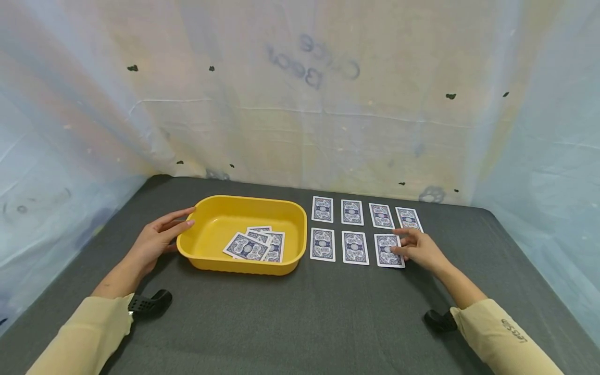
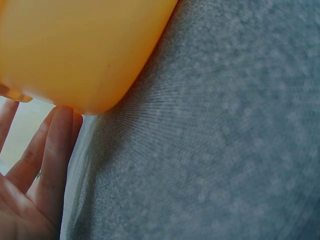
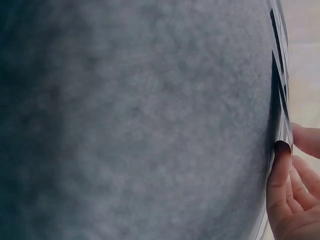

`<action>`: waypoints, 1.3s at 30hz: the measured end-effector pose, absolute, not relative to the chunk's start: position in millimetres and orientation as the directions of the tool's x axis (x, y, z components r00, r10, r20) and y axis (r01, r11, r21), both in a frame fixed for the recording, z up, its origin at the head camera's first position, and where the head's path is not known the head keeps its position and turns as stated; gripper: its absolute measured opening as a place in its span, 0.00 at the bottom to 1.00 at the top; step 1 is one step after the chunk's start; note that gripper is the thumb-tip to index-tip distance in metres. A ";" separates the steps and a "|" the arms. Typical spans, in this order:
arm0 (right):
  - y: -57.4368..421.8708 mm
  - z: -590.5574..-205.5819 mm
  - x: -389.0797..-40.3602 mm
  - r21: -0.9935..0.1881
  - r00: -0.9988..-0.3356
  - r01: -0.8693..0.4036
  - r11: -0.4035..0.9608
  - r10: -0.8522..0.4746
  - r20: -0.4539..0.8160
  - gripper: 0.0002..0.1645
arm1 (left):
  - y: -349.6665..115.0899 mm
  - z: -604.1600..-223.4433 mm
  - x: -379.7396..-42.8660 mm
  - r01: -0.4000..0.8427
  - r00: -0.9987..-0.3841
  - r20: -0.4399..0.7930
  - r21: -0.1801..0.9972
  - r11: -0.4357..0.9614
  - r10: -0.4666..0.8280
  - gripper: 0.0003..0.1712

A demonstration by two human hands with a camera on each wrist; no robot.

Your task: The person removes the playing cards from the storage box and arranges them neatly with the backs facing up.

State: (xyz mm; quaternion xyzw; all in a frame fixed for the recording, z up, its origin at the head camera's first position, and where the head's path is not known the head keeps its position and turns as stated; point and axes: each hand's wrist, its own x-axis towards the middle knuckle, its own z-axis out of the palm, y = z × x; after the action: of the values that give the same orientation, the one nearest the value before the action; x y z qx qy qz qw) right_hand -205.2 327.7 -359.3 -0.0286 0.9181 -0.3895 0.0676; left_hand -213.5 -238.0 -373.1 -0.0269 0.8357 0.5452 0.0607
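Observation:
A yellow plastic tray stands left of centre, with several patterned playing cards overlapping inside it. At its left end my left hand touches the rim and outer wall with fairly straight fingers. To the right, blue-and-white backed playing cards lie face down in two rows. My right hand pinches the right side of the front row's rightmost playing card, its thumb over the card's edge. The forefinger reaches past the card's upper corner, close to the back row's rightmost card.
The dark grey cloth-covered table reaches back to a pale plastic sheet with dark specks and faint lettering. Other cards, such as the back-left card, lie between the tray and my right hand. Black bands circle both wrists.

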 end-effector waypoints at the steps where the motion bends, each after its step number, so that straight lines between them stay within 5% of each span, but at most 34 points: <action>1: 327.7 -358.8 -205.1 -0.717 -0.989 -0.002 0.697 -0.108 -0.102 0.34 | -237.9 -373.1 -213.7 -0.111 -0.991 -0.131 0.909 0.402 0.022 0.39; 24: 321.3 -351.5 -209.8 -0.531 -0.991 -0.041 0.847 -0.102 -0.086 0.33 | -236.9 -373.2 -214.9 -0.106 -0.992 -0.123 0.910 0.402 0.016 0.40; 39: 293.9 -337.3 -219.8 -0.633 -0.994 -0.035 0.774 -0.091 -0.056 0.30 | -236.6 -374.2 -214.6 -0.121 -0.990 -0.138 0.901 0.416 0.009 0.40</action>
State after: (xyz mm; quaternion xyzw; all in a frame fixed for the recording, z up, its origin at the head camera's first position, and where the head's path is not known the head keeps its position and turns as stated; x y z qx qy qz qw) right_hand -219.8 293.9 -337.3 -0.0337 0.9408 -0.3347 0.0419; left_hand -214.6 -236.6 -374.2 -0.0334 0.8392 0.5394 0.0605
